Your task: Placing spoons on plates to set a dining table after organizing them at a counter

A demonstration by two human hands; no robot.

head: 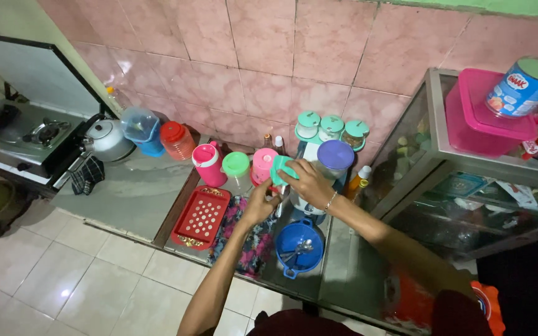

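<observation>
Head view: right hand [309,182] was clamped on a teal lid [281,169], fingers wrapped over its top. The left hand [260,204] sat just below and left of it, fingers curled shut, apparently bracing the container under the lid; the container itself was mostly hidden, so I can't tell its shape.

Step in hand, as I read it: seating or unscrewing the lid. That calls for a steady hold below and a twist from the right grip.

Around the grips on the counter [126,193]:
- one pink canister [263,163], touching left of the lid
- one green-lidded cup [236,167], further left
- one pink jug [207,163], left again
- one purple-lidded jar [334,158], just right of the right hand
- three teal-capped jars [331,127], behind, by the wall
- one red perforated tray [202,215], below left
- one blue bowl [299,247] holding spoons, directly below
- one kettle [108,139], well left
- one orange jar [176,140] and one blue-lidded tub [140,127] beside the kettle
</observation>
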